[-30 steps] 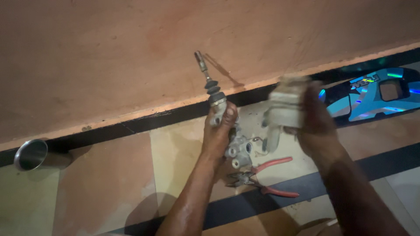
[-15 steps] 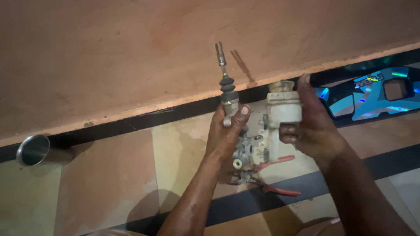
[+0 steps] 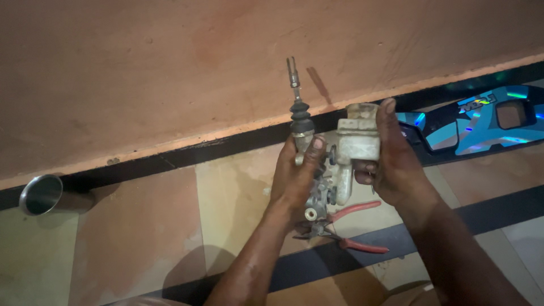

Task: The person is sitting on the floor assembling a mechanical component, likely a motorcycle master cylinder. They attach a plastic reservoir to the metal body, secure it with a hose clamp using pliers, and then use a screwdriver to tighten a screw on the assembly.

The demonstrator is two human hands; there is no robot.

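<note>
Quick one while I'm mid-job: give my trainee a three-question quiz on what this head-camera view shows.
1. True or false: both hands grip the metal cylinder assembly above the floor.
2. Which hand covers the whitish reservoir? A) left hand B) right hand
3. Fill in: the red-handled pliers lie on the ____, below the hands.

Key
1. True; the rod with its black rubber boot points up toward the wall.
2. B
3. floor; the steel cup lies on its side far left.
</note>
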